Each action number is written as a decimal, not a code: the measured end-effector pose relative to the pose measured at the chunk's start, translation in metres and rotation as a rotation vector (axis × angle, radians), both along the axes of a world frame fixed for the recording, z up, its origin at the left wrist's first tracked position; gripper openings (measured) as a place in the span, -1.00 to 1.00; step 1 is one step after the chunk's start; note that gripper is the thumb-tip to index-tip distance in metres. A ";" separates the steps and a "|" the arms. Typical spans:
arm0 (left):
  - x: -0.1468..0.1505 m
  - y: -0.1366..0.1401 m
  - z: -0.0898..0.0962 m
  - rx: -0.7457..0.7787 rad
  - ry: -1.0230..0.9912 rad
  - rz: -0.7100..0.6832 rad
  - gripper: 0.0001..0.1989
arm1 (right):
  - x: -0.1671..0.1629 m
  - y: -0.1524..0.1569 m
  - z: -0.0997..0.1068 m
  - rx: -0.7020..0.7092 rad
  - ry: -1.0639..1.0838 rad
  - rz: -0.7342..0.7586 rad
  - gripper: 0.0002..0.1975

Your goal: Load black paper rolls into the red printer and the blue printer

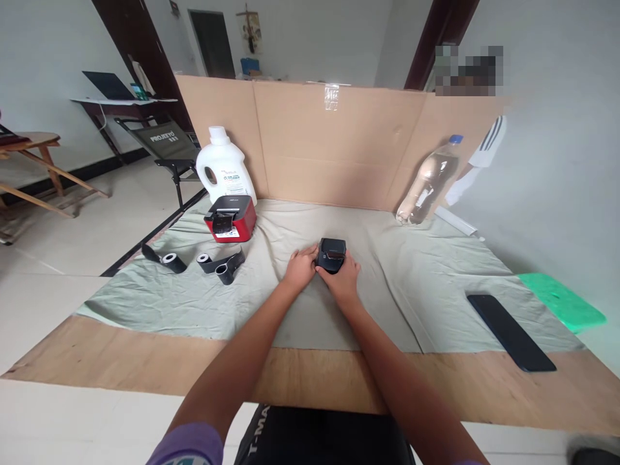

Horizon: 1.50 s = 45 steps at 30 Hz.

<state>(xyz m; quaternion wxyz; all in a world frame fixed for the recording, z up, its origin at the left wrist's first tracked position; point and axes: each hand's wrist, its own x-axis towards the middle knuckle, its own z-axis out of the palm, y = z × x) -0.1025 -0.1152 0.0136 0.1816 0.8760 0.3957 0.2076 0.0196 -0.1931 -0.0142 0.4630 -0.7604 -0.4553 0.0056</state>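
Observation:
A small black printer [332, 254] with a slot across its top sits on the cloth in front of me. My left hand [301, 268] grips it from the left side, fingertips against its edge. From the near right side my right hand [345, 279] wraps round it, thumb at the front and fingers along the right wall. To the left lie rolls of black tape or paper, one partly unrolled roll [174, 263] and a pair [225, 274] with a strip curling up. Farther back stands a red and black printer [231, 219], with a black strip hanging from its front.
A white jug [225, 165] and a tilted clear bottle [431, 181] stand before the cardboard screen [329, 148]. A black phone-like slab [511, 330] lies at the right. A person [484, 152] is behind the screen. The wooden edge [314, 378] is nearest me.

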 end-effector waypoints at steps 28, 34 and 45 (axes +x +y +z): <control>-0.007 0.009 -0.011 -0.293 -0.436 0.022 -0.38 | -0.001 0.000 0.005 0.018 -0.024 -0.005 -0.11; -0.007 0.010 -0.005 -0.295 -0.351 0.010 -0.43 | 0.001 0.002 0.001 -0.027 -0.039 -0.011 0.03; -0.002 0.002 0.008 -0.062 -0.093 0.065 -0.55 | 0.004 0.004 -0.005 -0.033 -0.091 -0.022 0.05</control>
